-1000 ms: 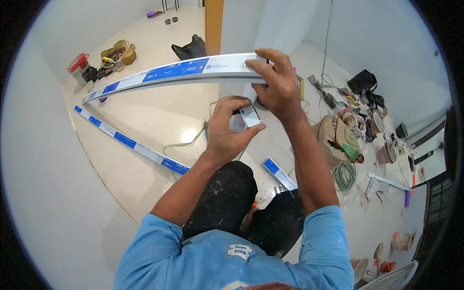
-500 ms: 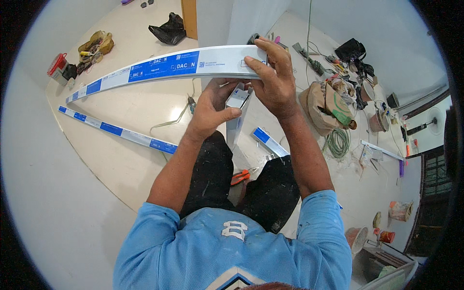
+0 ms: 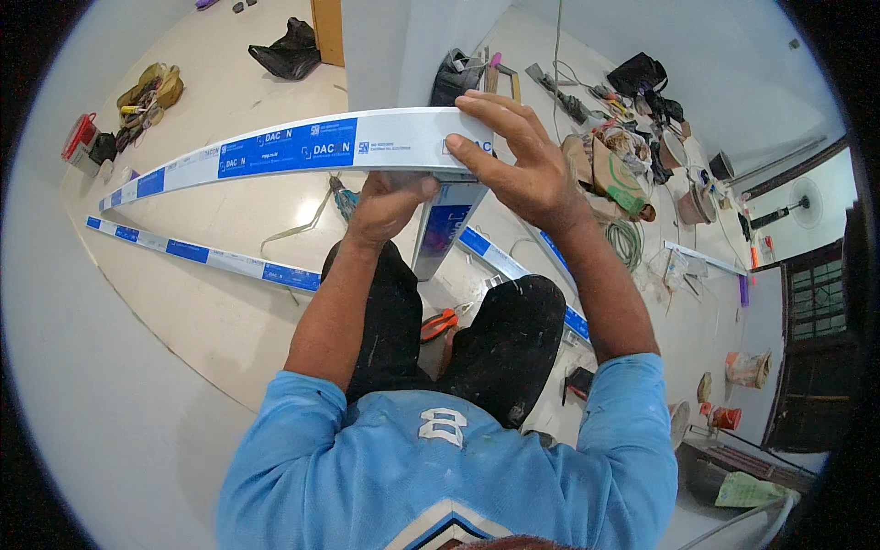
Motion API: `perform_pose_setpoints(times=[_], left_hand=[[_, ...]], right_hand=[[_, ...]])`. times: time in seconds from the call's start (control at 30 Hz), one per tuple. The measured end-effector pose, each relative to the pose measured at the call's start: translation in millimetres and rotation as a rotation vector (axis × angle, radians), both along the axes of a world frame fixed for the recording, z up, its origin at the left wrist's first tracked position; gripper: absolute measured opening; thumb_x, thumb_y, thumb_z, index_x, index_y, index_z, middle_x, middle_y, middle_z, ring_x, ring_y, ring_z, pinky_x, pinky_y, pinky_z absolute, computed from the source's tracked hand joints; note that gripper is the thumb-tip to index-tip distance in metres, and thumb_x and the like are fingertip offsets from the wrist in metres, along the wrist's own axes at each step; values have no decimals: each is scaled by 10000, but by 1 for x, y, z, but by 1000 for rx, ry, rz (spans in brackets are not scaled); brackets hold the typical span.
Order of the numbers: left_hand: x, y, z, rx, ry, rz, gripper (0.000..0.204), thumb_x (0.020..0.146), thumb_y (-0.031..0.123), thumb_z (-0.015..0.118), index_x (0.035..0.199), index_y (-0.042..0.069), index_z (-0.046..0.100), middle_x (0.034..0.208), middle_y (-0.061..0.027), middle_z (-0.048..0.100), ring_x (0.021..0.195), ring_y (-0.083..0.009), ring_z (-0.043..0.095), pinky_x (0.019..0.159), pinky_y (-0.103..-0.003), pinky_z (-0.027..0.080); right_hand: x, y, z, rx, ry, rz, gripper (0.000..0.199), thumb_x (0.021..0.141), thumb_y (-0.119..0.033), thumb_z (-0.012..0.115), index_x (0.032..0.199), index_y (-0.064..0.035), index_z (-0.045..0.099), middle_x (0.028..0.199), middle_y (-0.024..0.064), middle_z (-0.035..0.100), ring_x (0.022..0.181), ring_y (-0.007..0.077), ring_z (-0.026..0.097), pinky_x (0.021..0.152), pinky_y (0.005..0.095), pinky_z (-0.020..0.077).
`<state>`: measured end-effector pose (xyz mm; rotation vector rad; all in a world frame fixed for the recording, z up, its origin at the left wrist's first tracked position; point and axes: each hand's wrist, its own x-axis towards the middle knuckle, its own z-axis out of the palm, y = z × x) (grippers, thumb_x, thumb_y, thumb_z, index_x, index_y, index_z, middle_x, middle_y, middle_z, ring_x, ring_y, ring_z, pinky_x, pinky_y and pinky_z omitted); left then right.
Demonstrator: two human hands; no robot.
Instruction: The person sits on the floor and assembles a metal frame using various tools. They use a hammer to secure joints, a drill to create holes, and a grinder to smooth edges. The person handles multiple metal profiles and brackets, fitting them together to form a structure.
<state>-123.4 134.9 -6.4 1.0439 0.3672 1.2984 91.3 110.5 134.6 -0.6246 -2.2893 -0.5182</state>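
Note:
A long white profile bar (image 3: 293, 147) with blue printed film reaches from the left to just in front of me. My right hand (image 3: 527, 170) grips its near right end, thumb on the printed face and fingers over the top edge. A shorter profile bar (image 3: 446, 225) with the same film meets the long one from below at that end. At this joint my left hand (image 3: 380, 209) is closed, its thumb against the shorter bar; its other fingers are partly hidden under the long bar. Orange-handled pliers (image 3: 440, 324) lie between my legs.
Another filmed bar (image 3: 211, 255) lies on the floor at left, and a further one (image 3: 495, 257) at right. A teal power drill (image 3: 344, 197) rests beyond my left hand. A wall corner (image 3: 385, 64) stands ahead. Bags (image 3: 619, 174) and a coiled hose (image 3: 623, 246) lie right.
The shorter bar has turned, so its blue film now faces me. My left hand has shifted left and closed at the joint. The view has swung slightly, showing more floor at right.

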Motion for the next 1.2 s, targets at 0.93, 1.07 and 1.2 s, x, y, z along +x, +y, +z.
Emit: perform_pose_setpoints(times=[0.93,1.07,1.2], left_hand=[[25,-22,38,-76,-213,127,635,1021,417,639,1477,-20,577,1396,-173,690,1269,-308,683,1109,-476,537],[23,-10,28,-85,-251,141,647,953,396,691,1445,-14,601,1308,-185,733,1188,-339,728,1054,-501,581],[18,-9,28,-118,-268,30,638,908,330,736,1430,-14,613,1290,-185,749,1171,-353,743,1069,-516,587]], right_hand=[[1,-7,-16,157,152,-46,498,849,-61,792,1342,-57,719,1417,136,678,1289,332,682,1104,454,606],[3,-49,-53,-330,692,-114,757,878,-36,827,1574,-46,528,1542,189,605,1471,351,555,1208,493,463],[-21,-63,-116,-950,793,-31,768,948,-214,863,1579,-14,473,1471,213,646,1396,336,618,1180,478,481]])
